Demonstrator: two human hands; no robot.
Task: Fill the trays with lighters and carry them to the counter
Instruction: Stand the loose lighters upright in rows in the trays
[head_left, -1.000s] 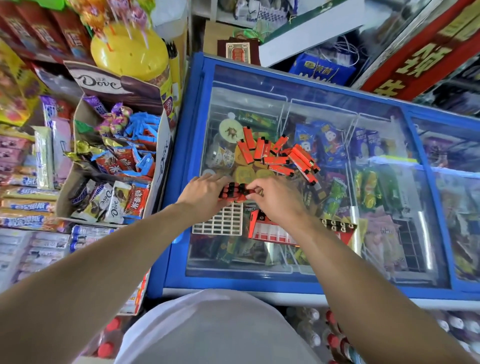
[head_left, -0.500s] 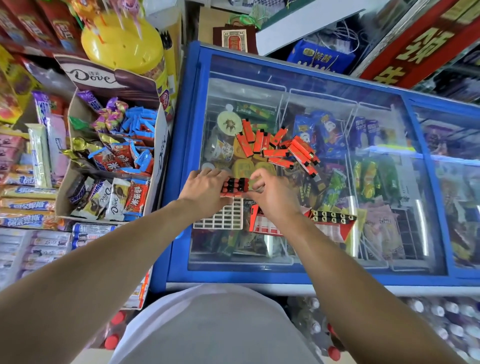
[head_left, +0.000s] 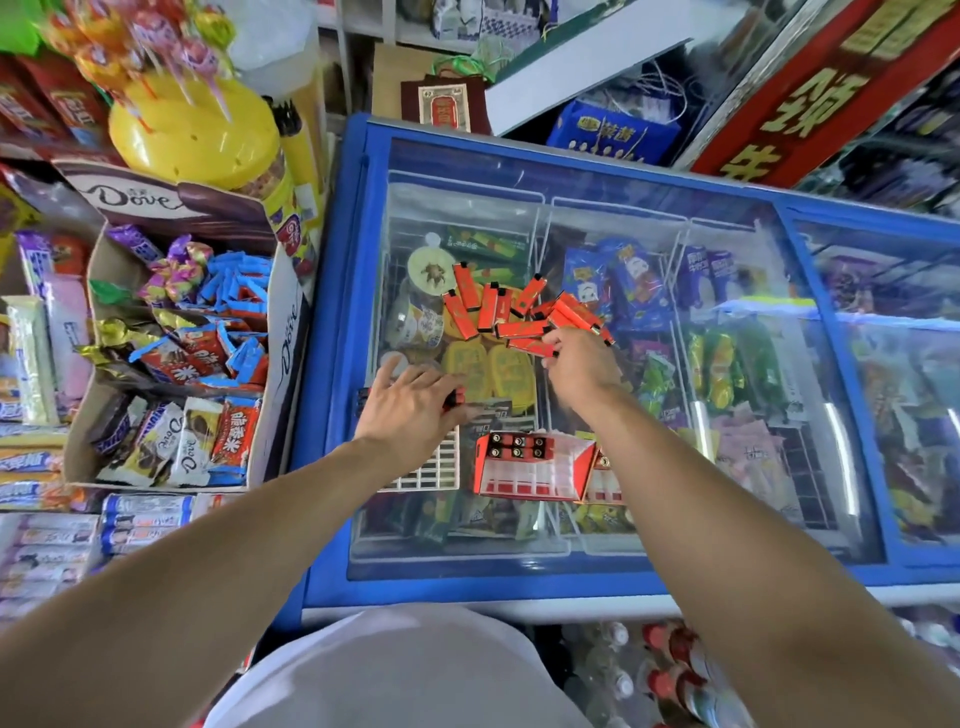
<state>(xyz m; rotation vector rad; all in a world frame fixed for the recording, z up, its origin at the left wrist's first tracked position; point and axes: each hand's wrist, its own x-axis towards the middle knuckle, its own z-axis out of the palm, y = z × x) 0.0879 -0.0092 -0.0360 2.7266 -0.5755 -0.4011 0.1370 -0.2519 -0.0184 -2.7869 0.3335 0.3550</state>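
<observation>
Now gathering lighters for the tray at frame centre.
We note left hand clamped on several lighters, right hand pinching one from the loose pile; glass freezer lid is slick, so nudged lighters may slide.

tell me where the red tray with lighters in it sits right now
In the head view, the red tray sits on the freezer's glass lid, low centre, right of the white grid tray and below the loose lighters.

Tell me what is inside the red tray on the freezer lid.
The red cardboard tray holds six black-capped lighters in two rows at its far left end. The remaining white slots look empty. A second tray behind its right edge is mostly hidden, so its contents are unclear.
</observation>
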